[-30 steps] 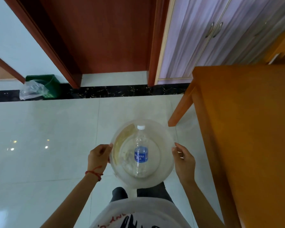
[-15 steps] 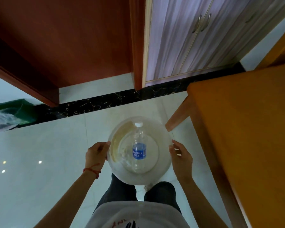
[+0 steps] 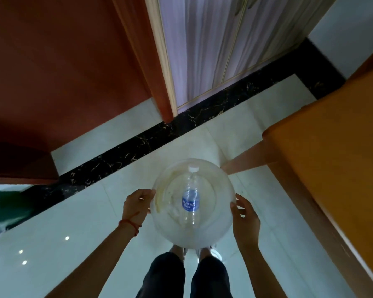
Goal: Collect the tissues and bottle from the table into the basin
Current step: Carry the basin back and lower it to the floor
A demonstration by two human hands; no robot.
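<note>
I hold a clear round plastic basin (image 3: 221,222) in front of me above the floor. My left hand (image 3: 137,206) grips its left rim and my right hand (image 3: 244,220) grips its right rim. Inside lies a clear water bottle (image 3: 191,201) with a blue label and a white cap, cap pointing away from me. Pale crumpled tissues (image 3: 176,212) lie beside the bottle at the basin's bottom left. The orange wooden table (image 3: 336,160) stands to my right, with nothing on the part in view.
A table leg (image 3: 243,162) slants down just behind the basin. Ahead are a dark red door (image 3: 63,72), a pale cabinet (image 3: 213,46) and a black marble floor strip (image 3: 138,147). A green bin (image 3: 2,203) sits at far left. My legs (image 3: 187,274) show below.
The view has swung left and tilted; the table now sits further right and the door looms closer. Both hands keep the same grip on the basin, and the bottle has not shifted.
</note>
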